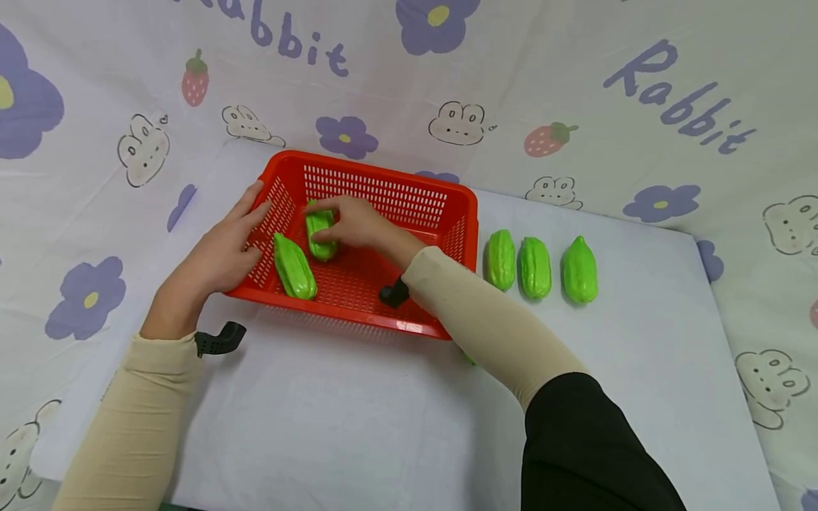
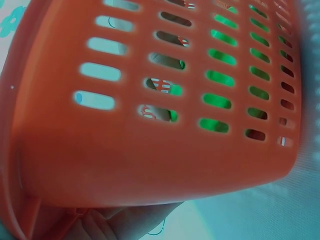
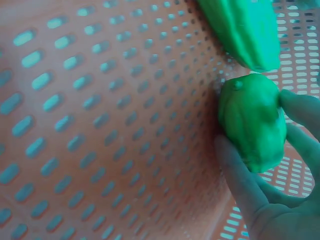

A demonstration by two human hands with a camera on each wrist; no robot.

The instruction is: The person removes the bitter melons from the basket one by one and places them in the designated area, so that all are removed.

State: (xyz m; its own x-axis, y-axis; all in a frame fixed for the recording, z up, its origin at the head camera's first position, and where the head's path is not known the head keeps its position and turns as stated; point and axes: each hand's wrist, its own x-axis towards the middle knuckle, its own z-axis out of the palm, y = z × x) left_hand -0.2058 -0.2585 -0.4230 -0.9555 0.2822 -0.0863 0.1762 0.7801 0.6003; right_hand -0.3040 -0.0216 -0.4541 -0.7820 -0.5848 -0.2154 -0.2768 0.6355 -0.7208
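Observation:
At the left end of the red plastic basket (image 1: 377, 312), my left hand (image 1: 220, 252) holds the rim, with fingers and thumb over the edge. In the left wrist view the perforated basket wall (image 2: 165, 155) covers most of that hand. My right hand (image 1: 358, 223) reaches into the basket and pinches a ridged green fruit (image 3: 252, 122), shaped like a small papaya, between thumb and fingers. A second green fruit (image 1: 295, 267) lies beside it, nearer the basket's front left corner.
Right of the basket, three more green fruits, a left one (image 1: 501, 260), a middle one (image 1: 535, 267) and a right one (image 1: 579, 271), lie in a row on the white table (image 1: 645, 341). Another green bit shows under my right forearm. A printed cloth (image 1: 498, 78) hangs behind.

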